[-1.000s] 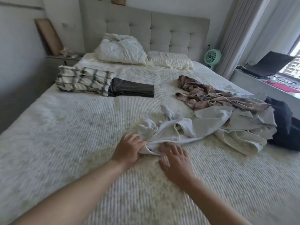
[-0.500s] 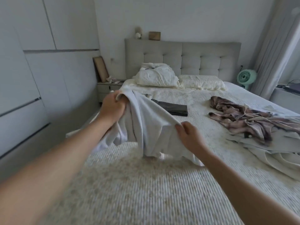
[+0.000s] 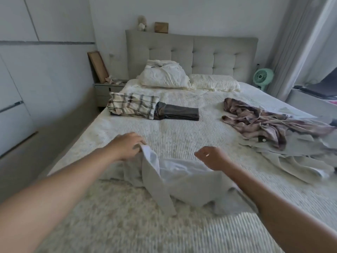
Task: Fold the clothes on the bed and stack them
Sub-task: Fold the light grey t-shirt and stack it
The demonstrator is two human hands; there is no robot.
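A white garment (image 3: pixel 182 181) lies partly spread on the near part of the bed (image 3: pixel 182 139). My left hand (image 3: pixel 127 146) grips its upper left edge, and my right hand (image 3: pixel 212 157) is closed at its upper right edge. Farther up the bed on the left sit a folded plaid garment (image 3: pixel 133 105) and a folded dark garment (image 3: pixel 178 113), touching side by side. On the right lie a crumpled brownish plaid shirt (image 3: pixel 255 121) and a loose beige garment (image 3: pixel 300 157).
Two pillows (image 3: pixel 164 74) rest against the grey headboard. A nightstand (image 3: pixel 105 90) stands left of the bed beside white wardrobe doors. A green fan (image 3: pixel 262 77) and a desk with a laptop (image 3: pixel 321 88) are on the right by the curtain.
The white garment was picked up from the pile, held in the air, and has come down onto the near bed. Both hands moved down and apart with it.
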